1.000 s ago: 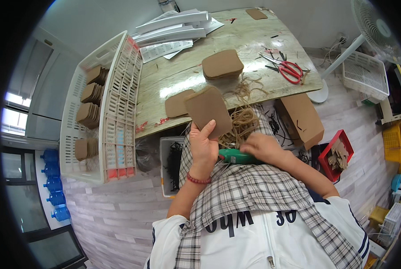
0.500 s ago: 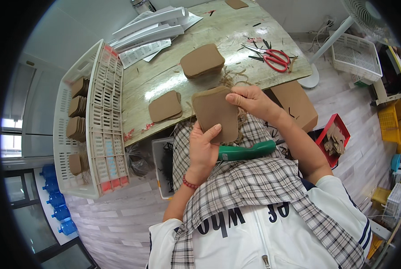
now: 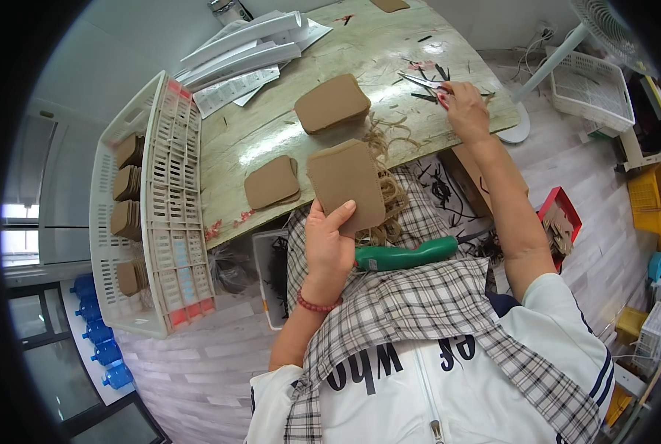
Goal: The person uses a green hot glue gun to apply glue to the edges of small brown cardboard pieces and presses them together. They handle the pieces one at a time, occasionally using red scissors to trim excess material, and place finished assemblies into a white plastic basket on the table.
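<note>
The bench (image 3: 271, 133) fills the upper centre, a white crate (image 3: 164, 222) of brown pieces at its left edge. The left hand (image 3: 329, 248) clamps a brown cardboard piece (image 3: 345, 185) mid-frame, thumb across its face. The right hand (image 3: 463, 103), fingers curled, closes on red-handled scissors (image 3: 428, 83) (mostly hidden) at upper right. Twine (image 3: 386, 159) lies between.

Left hand (image 3: 329, 244) gripping (right hand (image 3: 463, 109) outstretched).

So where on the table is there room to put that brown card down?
Bare tabletop lies between the white crate, the papers and the brown stacks. It's crowded by the right hand, with scissors and scraps.
</note>
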{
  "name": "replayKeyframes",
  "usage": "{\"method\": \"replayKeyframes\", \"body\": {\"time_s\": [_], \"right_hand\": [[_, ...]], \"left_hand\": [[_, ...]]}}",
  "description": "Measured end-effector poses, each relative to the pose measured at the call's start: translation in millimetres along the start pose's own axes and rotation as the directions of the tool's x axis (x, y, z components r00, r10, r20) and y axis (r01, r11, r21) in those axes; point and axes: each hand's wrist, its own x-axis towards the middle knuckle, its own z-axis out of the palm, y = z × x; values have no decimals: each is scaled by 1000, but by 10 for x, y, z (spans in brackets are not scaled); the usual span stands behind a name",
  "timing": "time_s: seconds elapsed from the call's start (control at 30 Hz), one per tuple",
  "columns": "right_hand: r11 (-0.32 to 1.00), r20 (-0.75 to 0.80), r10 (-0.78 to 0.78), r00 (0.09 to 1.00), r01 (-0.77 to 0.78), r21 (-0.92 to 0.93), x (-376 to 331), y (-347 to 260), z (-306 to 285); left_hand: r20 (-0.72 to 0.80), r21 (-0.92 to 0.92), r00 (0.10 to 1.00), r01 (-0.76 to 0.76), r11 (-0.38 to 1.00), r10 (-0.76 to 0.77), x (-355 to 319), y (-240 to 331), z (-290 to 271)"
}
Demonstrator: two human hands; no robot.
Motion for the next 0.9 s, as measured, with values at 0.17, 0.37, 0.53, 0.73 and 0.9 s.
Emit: {"method": "replayKeyframes", "body": {"time_s": [0.17,0.37,0.53,0.73,0.9], "right_hand": [[955,180,-94,979,140,-260,-110,323,115],[954,211,-40,977,100,-281,-34,591,123],[938,350,138,926,-10,-345,146,513,57],[918,346,360,867,-396,37,-148,113,-409],[141,887,264,380,-925,354,-809,-831,-870]], "left_hand": [[-76,-150,996,-68,986,57,41,9,-5],[-84,-173,994,-78,982,64,115,109,39],[-48,-137,995,-96,986,91,157,198,60],[-8,-46,972,-235,971,235,162,217,35],[-15,7,958,-286,958,286,124,138,51]]}}
